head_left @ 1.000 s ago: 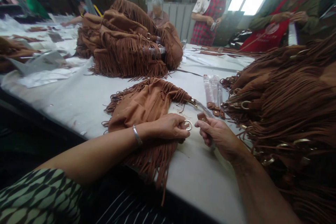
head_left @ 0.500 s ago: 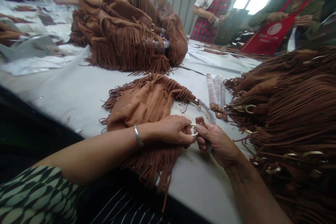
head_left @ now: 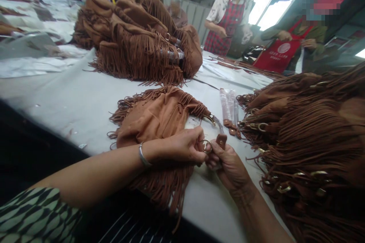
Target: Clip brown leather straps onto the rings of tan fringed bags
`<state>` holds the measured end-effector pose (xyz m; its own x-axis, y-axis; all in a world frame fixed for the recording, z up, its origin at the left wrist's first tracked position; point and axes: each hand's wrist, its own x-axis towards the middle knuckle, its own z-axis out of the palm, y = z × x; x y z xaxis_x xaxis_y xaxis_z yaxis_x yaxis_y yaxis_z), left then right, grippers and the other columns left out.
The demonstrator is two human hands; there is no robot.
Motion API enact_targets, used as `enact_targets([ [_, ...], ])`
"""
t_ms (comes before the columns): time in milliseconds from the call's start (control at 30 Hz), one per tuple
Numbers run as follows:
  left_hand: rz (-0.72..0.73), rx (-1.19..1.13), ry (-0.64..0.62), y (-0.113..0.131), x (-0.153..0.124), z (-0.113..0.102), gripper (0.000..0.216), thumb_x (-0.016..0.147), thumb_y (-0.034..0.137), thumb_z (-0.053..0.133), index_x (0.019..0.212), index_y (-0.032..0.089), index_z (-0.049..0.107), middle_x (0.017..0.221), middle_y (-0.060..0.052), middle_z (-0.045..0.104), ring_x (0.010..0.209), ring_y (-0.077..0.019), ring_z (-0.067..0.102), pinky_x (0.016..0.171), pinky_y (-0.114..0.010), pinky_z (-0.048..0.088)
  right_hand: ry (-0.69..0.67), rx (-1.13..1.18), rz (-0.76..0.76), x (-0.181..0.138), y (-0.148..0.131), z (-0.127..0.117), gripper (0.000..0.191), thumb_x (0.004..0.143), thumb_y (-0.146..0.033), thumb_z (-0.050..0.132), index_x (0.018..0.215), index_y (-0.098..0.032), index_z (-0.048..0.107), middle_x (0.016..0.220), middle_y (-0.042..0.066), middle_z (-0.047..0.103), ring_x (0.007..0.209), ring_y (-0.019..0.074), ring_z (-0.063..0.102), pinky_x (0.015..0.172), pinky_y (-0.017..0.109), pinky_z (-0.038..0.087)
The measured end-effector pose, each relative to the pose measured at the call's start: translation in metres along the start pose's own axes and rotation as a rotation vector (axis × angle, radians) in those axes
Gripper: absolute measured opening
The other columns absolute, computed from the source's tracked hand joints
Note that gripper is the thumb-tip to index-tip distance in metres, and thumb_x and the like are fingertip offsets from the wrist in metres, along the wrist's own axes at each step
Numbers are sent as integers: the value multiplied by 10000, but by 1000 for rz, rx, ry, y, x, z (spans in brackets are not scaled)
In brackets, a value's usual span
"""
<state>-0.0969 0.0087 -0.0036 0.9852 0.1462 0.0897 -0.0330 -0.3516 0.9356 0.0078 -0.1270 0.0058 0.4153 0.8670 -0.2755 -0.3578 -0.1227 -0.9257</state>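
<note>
A brown fringed suede bag point(head_left: 155, 121) lies on the white table point(head_left: 85, 98) in front of me. My left hand point(head_left: 185, 146), with a silver bangle on its wrist, rests on the bag and pinches the bag's metal ring point(head_left: 207, 146). My right hand point(head_left: 228, 165) holds a brown strap end point(head_left: 221, 139) right against that ring. The two hands touch at the ring. The strap's plastic-wrapped length runs up toward the bag's other corner.
A heap of fringed bags point(head_left: 137, 41) sits mid-table, another heap point(head_left: 310, 140) fills the right side. Wrapped straps point(head_left: 228, 106) lie between them. Three people in aprons stand or sit beyond the far edge. Paper sheets point(head_left: 31, 57) lie at left.
My right hand has brought the strap end leftward up to the ring in my left hand; a second ago they were apart. The camera view shifted slightly.
</note>
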Motion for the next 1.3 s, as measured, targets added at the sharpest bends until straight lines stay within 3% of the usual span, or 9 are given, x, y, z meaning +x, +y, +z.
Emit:
enact_targets([
  [133,64,152,-29,-4,0,-1,365,643,312,690,842,182,412,729,27,563,606,-96,517,527,-184,385,-97,-55,133,5,-9,2,367,699,-445,729,600,-143,545,461,-65,374,403,41,324,391,170,245],
  [267,69,177,19,-4,0,-1,287,668,305,665,809,170,455,708,32,532,614,-88,481,555,-191,377,-113,-156,319,12,-31,-2,373,675,-435,756,607,-146,529,450,-83,356,379,33,282,369,164,241],
  [467,40,-59,102,-12,3,-2,346,650,299,693,749,178,385,629,66,448,547,-59,398,476,-164,314,-107,-77,154,3,-27,2,307,711,-413,738,772,-133,628,525,-50,433,450,52,373,428,178,294],
  [567,70,-76,80,-18,3,3,318,687,302,663,763,181,378,619,70,457,532,-54,402,470,-161,303,-91,-67,98,-1,-16,1,316,712,-414,734,700,-126,604,544,-32,456,474,54,394,440,174,297],
  [800,154,240,101,-8,-4,5,276,676,319,665,762,167,452,663,52,502,568,-65,431,526,-183,332,-226,-291,398,13,-47,-13,360,665,-432,762,685,-128,570,488,-63,426,376,31,344,353,147,221],
  [900,147,204,147,-7,-5,2,236,729,318,619,766,167,441,654,54,491,558,-61,434,505,-174,329,-192,-270,343,11,-51,-13,344,669,-416,767,737,-127,594,535,-46,484,396,36,392,360,146,265],
  [1033,183,254,163,-11,-2,2,232,744,330,612,739,161,453,681,40,491,574,-65,447,506,-173,344,-82,-174,173,1,-27,-10,312,683,-382,768,768,-121,620,588,-32,517,438,35,427,389,143,306],
  [1167,201,571,346,-6,-5,7,269,749,416,608,733,156,538,820,-18,515,689,-116,501,598,-225,414,44,-45,115,-2,-8,-9,318,652,-363,792,781,-124,628,566,-45,491,435,33,413,380,141,302],
  [1300,163,851,335,5,-14,16,251,832,405,492,845,165,565,862,-44,533,733,-162,529,612,-268,459,15,-73,134,-3,-13,-10,320,642,-369,795,754,-123,623,553,-46,483,428,32,404,371,142,289],
])
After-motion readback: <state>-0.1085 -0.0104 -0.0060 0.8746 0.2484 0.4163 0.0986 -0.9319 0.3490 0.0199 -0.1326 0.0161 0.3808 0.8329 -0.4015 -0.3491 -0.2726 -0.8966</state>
